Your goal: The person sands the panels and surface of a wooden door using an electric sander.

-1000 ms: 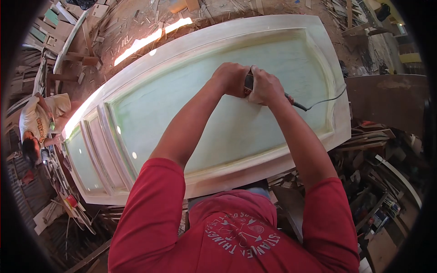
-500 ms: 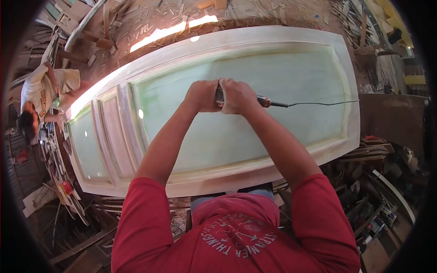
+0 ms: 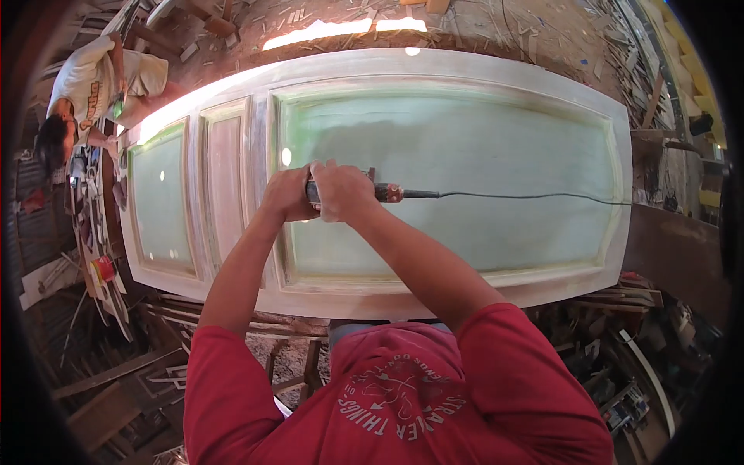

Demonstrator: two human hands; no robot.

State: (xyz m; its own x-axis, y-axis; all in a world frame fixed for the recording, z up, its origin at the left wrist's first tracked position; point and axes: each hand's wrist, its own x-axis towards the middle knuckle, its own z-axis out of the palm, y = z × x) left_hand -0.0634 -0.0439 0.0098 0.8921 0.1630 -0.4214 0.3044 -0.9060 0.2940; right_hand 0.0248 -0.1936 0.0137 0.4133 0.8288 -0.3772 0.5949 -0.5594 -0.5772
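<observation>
Held firmly in both hands: a corded power tool (image 3: 381, 192), with the left hand (image 3: 288, 194) wrapped over the front end and the right hand (image 3: 342, 192) curled round the body just behind. Placed over the large green panel (image 3: 480, 155) of the panelled door (image 3: 465, 68), at the end nearest the door's narrow middle panel (image 3: 225, 155); contact underneath hidden by the hands. Likely rigid, dense and front-heavy, apt to buzz or pull in a loose grasp, perhaps slick with dust. Best gripped at head and body together, clear of the underside. Fitted behind with a flexible black cord (image 3: 527, 194), running over the door's far end; light, snag-prone, no place to hold. Visible beyond the door's smaller green panel (image 3: 159, 213): another person (image 3: 85, 81).
</observation>
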